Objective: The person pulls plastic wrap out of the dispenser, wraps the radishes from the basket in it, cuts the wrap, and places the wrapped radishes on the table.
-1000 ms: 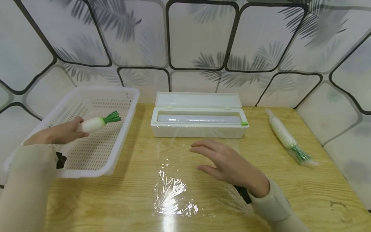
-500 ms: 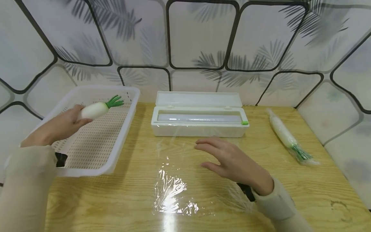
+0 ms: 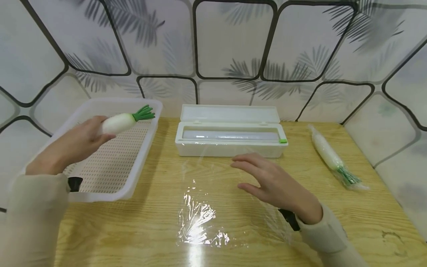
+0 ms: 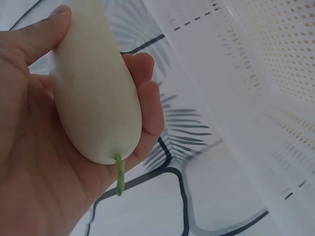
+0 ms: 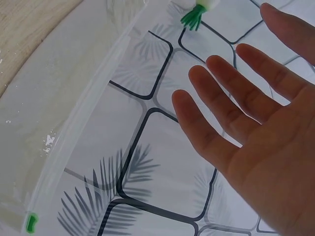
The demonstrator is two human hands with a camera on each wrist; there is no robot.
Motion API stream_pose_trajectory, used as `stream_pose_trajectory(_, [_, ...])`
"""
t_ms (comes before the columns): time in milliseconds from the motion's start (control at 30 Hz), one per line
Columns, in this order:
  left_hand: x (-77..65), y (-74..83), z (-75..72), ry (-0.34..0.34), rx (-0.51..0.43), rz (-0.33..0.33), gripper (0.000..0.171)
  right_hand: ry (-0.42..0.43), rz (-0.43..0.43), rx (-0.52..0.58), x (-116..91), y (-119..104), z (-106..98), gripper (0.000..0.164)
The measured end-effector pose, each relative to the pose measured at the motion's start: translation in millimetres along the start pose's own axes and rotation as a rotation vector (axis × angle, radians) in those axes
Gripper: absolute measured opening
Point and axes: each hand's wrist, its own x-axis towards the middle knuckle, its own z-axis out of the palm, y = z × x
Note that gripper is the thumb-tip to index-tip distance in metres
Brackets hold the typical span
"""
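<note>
A white radish (image 3: 118, 123) with green leaf stubs is held in my left hand (image 3: 73, 144), above the white perforated basket (image 3: 155, 129). In the left wrist view the fingers curl round the radish's (image 4: 96, 93) white body, thumb on the opposite side; a thin green root tip shows at its rounded end. My right hand (image 3: 271, 181) hovers with fingers extended and nothing in them, over a sheet of cling film (image 3: 200, 215) spread on the table. In the right wrist view that hand (image 5: 266, 132) has its fingers spread.
Behind the film stands a white cling film dispenser box (image 3: 230, 149), its lid raised, the roll visible inside. At the right of the wooden table (image 3: 350, 230) lies a second radish (image 3: 328, 154) wrapped in film. A patterned wall covering (image 3: 230, 40) rises behind.
My left hand has lifted the radish and moved it a little to the right over the basket. The right hand has drifted slightly to the right.
</note>
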Motion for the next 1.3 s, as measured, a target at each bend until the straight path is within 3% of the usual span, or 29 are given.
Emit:
stream_pose_trajectory(433, [-1.8,39.8,11.6,0.063,0.047,0.144,0.050,0.031,0.029,-0.017,-4,1,-6,0.052])
stream_pose_trajectory(700, [-2.1,60.7,22.7,0.145,0.075,0.272,0.045,0.021,0.058,-0.020,-7,4,-7,0.054])
stream_pose_trajectory(1300, [10.1,112.6,52.9,0.107,0.020,0.396,0.041,0.043,0.080,-0.021,-8,7,-8,0.055])
